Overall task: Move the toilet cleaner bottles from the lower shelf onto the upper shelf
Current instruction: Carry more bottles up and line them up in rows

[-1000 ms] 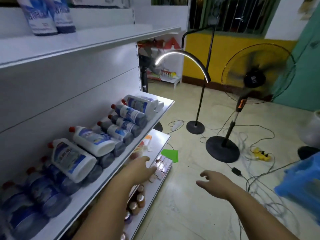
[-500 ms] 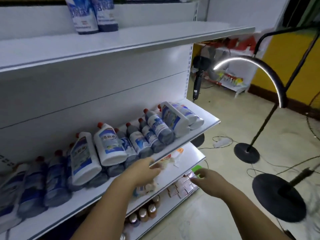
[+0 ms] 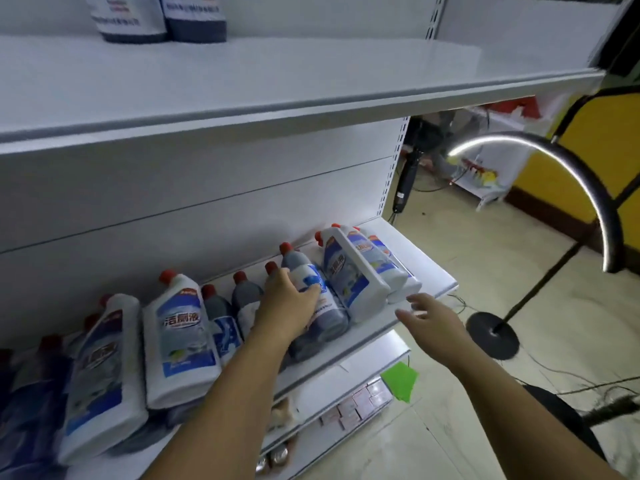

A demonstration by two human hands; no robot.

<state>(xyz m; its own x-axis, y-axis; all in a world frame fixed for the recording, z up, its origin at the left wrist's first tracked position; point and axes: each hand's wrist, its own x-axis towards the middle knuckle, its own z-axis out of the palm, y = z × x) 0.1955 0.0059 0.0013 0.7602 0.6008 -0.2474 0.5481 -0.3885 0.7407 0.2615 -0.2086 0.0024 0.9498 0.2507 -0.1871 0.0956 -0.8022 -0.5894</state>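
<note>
Several toilet cleaner bottles with red caps lie on their sides on the lower shelf [image 3: 433,271], white ones stacked over grey ones. My left hand [image 3: 291,303] rests on top of a grey bottle [image 3: 318,317] near the shelf's right end, fingers laid over its label. A white bottle [image 3: 349,271] lies just right of it. My right hand [image 3: 433,317] hovers open in front of the shelf edge, holding nothing. Two bottles [image 3: 159,19] stand at the back left of the upper shelf [image 3: 311,74].
Below are more shelves with small boxes [image 3: 360,400] and jars. A curved ring lamp [image 3: 554,188] on a black stand stands to the right, with cables on the tiled floor. A green sheet [image 3: 401,379] lies on the floor.
My head has turned toward the shelf and moved closer. My left hand rose from below the shelf edge onto the grey bottle. My right hand moved up toward the shelf edge.
</note>
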